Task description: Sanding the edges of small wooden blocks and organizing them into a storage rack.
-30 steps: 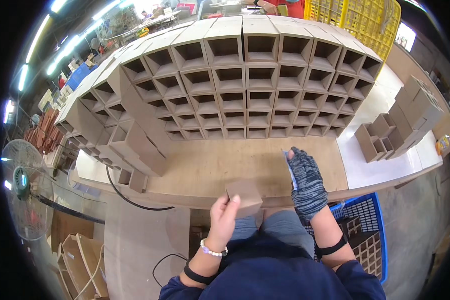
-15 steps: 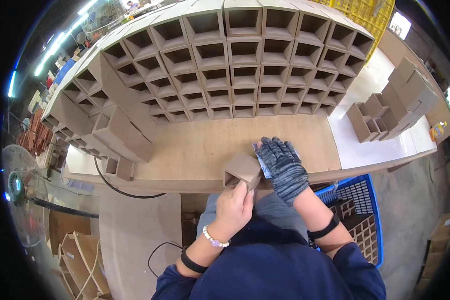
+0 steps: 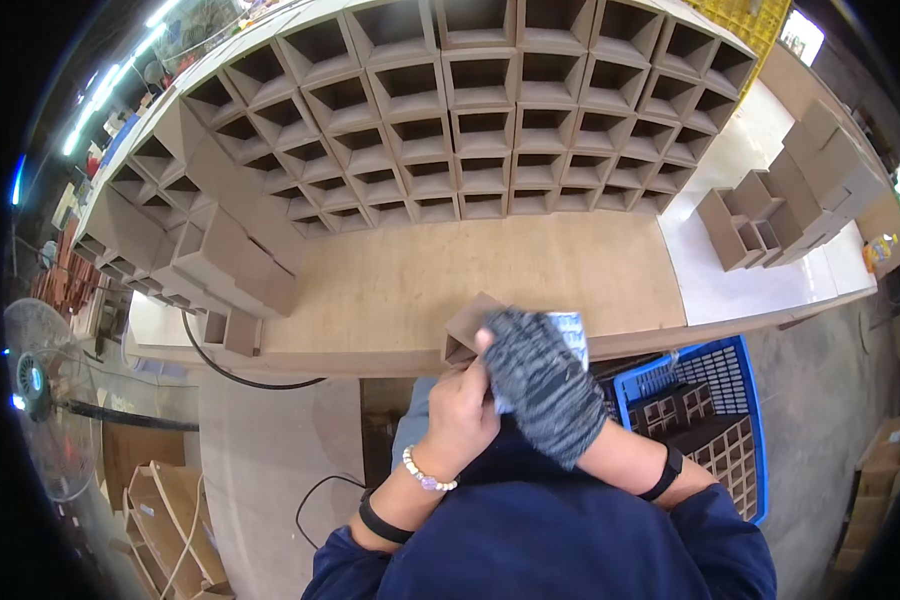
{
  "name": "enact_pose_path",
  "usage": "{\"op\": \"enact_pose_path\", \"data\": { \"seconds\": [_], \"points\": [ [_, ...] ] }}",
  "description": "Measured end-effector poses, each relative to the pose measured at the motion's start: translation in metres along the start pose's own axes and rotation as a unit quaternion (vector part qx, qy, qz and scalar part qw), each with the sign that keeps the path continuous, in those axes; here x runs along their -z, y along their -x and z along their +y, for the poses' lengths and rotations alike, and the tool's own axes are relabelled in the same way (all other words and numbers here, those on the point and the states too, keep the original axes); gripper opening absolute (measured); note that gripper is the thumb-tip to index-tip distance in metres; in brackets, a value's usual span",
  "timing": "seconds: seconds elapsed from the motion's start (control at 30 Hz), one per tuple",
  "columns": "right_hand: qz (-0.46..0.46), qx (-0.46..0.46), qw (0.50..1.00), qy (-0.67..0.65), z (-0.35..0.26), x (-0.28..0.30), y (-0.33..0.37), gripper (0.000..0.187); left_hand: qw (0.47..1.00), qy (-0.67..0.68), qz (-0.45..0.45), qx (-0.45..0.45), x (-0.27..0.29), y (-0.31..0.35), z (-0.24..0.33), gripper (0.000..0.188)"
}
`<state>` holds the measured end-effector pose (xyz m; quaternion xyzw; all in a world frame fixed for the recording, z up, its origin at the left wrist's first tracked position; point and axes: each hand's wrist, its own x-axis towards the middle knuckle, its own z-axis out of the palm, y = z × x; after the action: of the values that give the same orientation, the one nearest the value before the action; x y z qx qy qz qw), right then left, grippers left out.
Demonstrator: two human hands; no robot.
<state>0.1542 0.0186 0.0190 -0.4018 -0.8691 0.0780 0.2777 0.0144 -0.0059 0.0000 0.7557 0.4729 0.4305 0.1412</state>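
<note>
My bare left hand (image 3: 460, 412) is closed on a small brown open-ended box (image 3: 467, 325) at the table's front edge, above my lap. My right hand (image 3: 548, 385), in a grey knitted glove, lies over the box's right side. A blue-and-white printed sheet (image 3: 571, 336) sticks out from under the glove, held between the palm and the box. Most of the sheet and the box's right part are hidden by the glove. The right thumb rests near the box's top, close to the left fingers.
A curved wall of stacked brown boxes (image 3: 485, 130) stands across the back of the wooden table (image 3: 450, 265), with more boxes (image 3: 220, 260) at left. Another stack (image 3: 810, 190) sits on the white surface at right. A blue crate (image 3: 758, 440) holds gridded pieces below; a fan (image 3: 50, 400) stands left.
My right hand has moved left and toward me with the sheet, from beside the box onto it. My left hand has shifted slightly down and still holds the box.
</note>
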Motion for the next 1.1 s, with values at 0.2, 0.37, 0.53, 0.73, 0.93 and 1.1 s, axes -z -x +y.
{"op": "enact_pose_path", "data": {
  "seconds": [0.2, 0.37, 0.53, 0.73, 0.93, 1.1],
  "points": [
    [0.009, -0.076, 0.993, 0.087, 0.058, -0.01, -0.007, 0.049, 0.999, 0.015, -0.017, 0.032, 0.002, 0.0, 0.004, 0.017],
    [0.033, 0.016, 0.999, 0.025, 0.033, 0.014, -0.013, 0.057, 0.983, 0.136, 0.011, 0.126, 0.006, -0.005, -0.001, 0.012],
    [-0.026, 0.049, 0.996, 0.069, 0.019, 0.014, -0.021, 0.04, 0.927, 0.322, 0.006, 0.194, 0.013, -0.004, 0.008, 0.023],
    [0.012, 0.055, 0.996, 0.074, 0.017, 0.019, -0.011, 0.041, 0.902, 0.374, 0.01, 0.216, 0.01, -0.003, 0.006, 0.028],
    [0.023, 0.003, 0.985, 0.173, 0.044, 0.004, -0.019, 0.039, 0.909, 0.365, 0.015, 0.203, 0.014, -0.006, 0.01, 0.027],
    [0.025, 0.094, 0.993, 0.067, 0.007, 0.023, -0.01, 0.043, 0.934, 0.306, 0.013, 0.184, 0.008, -0.001, 0.007, 0.005]
  ]
}}
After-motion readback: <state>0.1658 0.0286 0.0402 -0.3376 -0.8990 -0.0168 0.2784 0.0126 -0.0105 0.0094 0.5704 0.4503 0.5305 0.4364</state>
